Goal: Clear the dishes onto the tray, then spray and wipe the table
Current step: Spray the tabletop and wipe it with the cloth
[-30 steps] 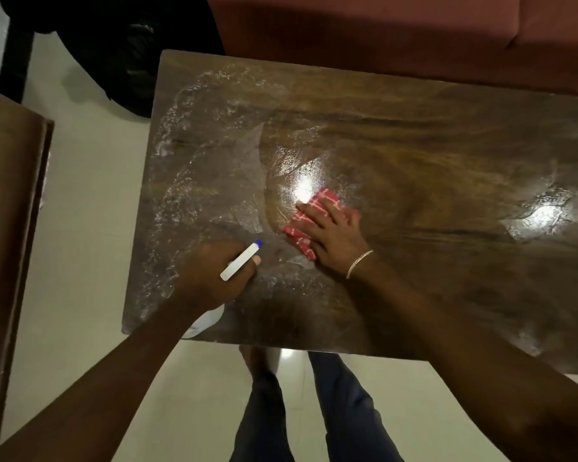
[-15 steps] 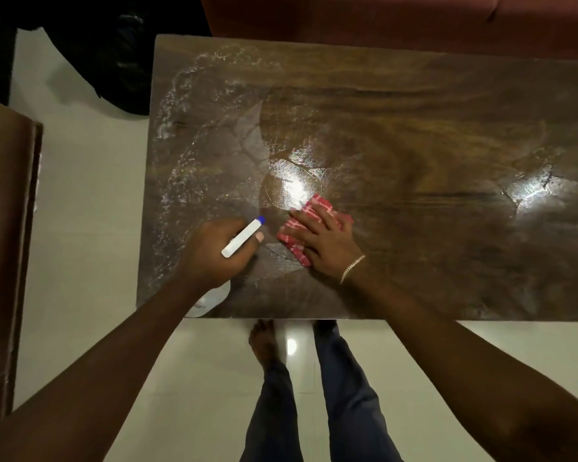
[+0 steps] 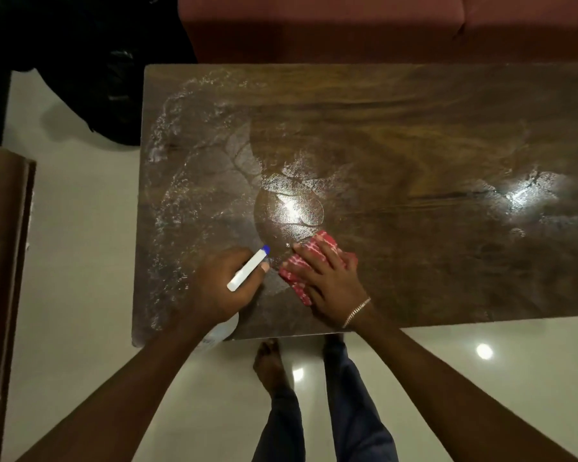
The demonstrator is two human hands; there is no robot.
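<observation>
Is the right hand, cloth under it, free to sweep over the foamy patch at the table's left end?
Probably not straight across: the left hand with the spray bottle sits between the cloth and the foam.

I can read no words, brands or numbers anywhere here; the spray bottle (image 3: 221,330) under my left grip (image 3: 222,288) carries a label with faint bluish marks near its lower edge, but they are too small and blurred to make out; its white and blue nozzle is plain; the red and white cloth (image 3: 309,261) under my right grip (image 3: 331,281) has only a pattern, no lettering; the wet bench (image 3: 414,135) bears no sign or sticker that I can tell.
</observation>
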